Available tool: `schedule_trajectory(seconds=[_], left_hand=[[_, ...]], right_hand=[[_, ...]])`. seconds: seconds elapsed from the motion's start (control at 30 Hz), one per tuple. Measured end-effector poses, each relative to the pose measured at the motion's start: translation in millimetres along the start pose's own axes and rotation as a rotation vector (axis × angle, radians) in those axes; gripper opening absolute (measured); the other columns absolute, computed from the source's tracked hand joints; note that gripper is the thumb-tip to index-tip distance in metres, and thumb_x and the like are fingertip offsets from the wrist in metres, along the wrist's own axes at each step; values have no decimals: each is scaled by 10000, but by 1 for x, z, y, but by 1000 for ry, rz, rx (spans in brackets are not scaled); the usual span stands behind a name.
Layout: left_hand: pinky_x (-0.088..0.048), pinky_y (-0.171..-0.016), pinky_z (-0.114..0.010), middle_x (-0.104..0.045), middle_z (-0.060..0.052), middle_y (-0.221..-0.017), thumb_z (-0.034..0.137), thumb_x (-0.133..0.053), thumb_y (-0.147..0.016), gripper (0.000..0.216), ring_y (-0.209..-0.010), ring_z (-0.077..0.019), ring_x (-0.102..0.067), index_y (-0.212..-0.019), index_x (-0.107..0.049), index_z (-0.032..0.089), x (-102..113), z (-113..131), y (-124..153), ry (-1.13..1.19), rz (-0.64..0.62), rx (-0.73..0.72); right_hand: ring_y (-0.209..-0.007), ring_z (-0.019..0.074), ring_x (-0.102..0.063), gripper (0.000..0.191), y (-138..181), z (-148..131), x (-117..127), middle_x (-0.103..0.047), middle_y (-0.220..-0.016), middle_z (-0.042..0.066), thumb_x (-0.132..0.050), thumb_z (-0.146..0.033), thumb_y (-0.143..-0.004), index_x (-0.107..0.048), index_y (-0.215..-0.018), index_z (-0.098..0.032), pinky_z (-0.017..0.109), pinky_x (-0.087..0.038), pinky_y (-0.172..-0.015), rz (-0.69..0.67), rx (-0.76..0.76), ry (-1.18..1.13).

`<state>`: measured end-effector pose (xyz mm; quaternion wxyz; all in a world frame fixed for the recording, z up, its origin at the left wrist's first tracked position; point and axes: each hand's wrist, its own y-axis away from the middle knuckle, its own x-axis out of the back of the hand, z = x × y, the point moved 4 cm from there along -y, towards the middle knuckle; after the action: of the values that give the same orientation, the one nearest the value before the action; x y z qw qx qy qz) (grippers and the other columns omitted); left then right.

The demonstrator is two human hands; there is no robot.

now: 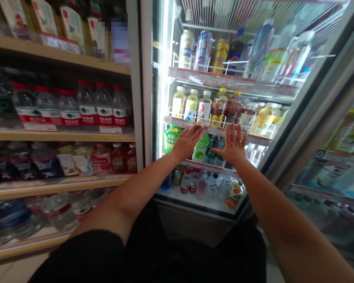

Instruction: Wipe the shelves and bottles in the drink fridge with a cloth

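In front of a lit drinks fridge [194,210], my left hand [187,142] presses a crumpled pale pinkish cloth [198,126] at the height of the middle shelf edge. Part of the cloth lies under my fingers. My right hand [233,145] is just to the right, fingers spread and nothing in it; whether the palm touches the glass I cannot tell. Behind my hands, a shelf holds juice bottles [205,104] in a row. Green bottles [201,148] show on the shelf below, partly hidden by my left hand.
To the left, wooden shelves [61,135] carry red-capped water bottles [96,104] and dark drinks. Cans [204,49] stand on the fridge's upper shelf, small bottles [185,181] at its bottom. A slanted metal door frame [309,114] runs along the right, with another drinks cabinet beyond.
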<state>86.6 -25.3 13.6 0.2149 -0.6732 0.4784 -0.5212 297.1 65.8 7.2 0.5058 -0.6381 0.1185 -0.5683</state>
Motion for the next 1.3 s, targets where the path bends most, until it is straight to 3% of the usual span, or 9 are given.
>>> schedule_trajectory(seconds=[0.1, 0.3, 0.5, 0.7, 0.9, 1.1, 1.17, 1.3], left_hand=[[-300, -1237, -451, -480, -120, -1557, 52, -397, -938, 596, -1522, -224, -324, -1524, -427, 156, -1, 1, 3, 29, -51, -81], [-323, -1223, -447, -415, -144, -1595, 77, -367, -964, 567, -1527, -255, -310, -1528, -416, 113, 2, -14, -1, 1, 43, 209], [-301, -1239, -437, -490, -94, -1554, 72, -408, -948, 578, -1514, -226, -340, -1516, -445, 172, -8, 6, 19, 40, -78, -36], [-313, -1236, -427, -435, -128, -1587, 110, -375, -979, 540, -1535, -257, -290, -1516, -434, 115, 2, -20, 10, 4, 48, 292], [-293, -1249, -423, -432, -96, -1593, 56, -386, -925, 621, -1532, -221, -298, -1534, -420, 174, -4, -6, 16, 53, -59, 98], [-318, -1235, -466, -416, -133, -1598, 133, -381, -983, 557, -1550, -267, -241, -1539, -394, 117, -3, -18, 9, 44, 56, 272], [-312, -1238, -468, -422, -137, -1593, 112, -394, -967, 557, -1536, -266, -284, -1523, -419, 113, -6, -9, 10, 56, 17, 207], [-301, -1247, -438, -514, -84, -1537, 30, -413, -902, 627, -1515, -219, -338, -1510, -455, 176, -9, 9, 14, 102, -94, -63]], right_hand=[[-1570, 364, 100, 1213, 0, 1, -2, 57, -1719, 147, -598, -718, -842, 189, -1609, -203, 655, -26, -1219, 3, 5, 0], [-1570, 356, 108, 1229, 0, 0, 0, 62, -1719, 146, -613, -714, -835, 193, -1607, -200, 640, -24, -1226, -14, -3, 0], [-1573, 349, 93, 1171, 2, -3, 2, 31, -1721, 145, -584, -687, -869, 179, -1612, -200, 643, -32, -1224, 3, -7, 6], [-1571, 359, 104, 1223, 1, -2, 2, 63, -1719, 146, -618, -696, -838, 191, -1608, -197, 649, -49, -1222, -26, -17, 18], [-1568, 360, 131, 1314, 1, -1, 1, 101, -1715, 139, -692, -693, -778, 212, -1600, -209, 648, -59, -1223, -38, -5, 11], [-1570, 362, 118, 1286, 2, -2, 2, 114, -1714, 130, -672, -703, -790, 199, -1605, -223, 656, -35, -1219, -33, -4, -11], [-1572, 357, 112, 1280, 2, -2, 3, 106, -1714, 134, -682, -689, -791, 178, -1611, -215, 647, -24, -1223, -32, -4, -11], [-1573, 349, 114, 1301, 2, -2, 2, 88, -1716, 134, -716, -679, -769, 159, -1617, -223, 640, -17, -1228, -30, -6, -18]])
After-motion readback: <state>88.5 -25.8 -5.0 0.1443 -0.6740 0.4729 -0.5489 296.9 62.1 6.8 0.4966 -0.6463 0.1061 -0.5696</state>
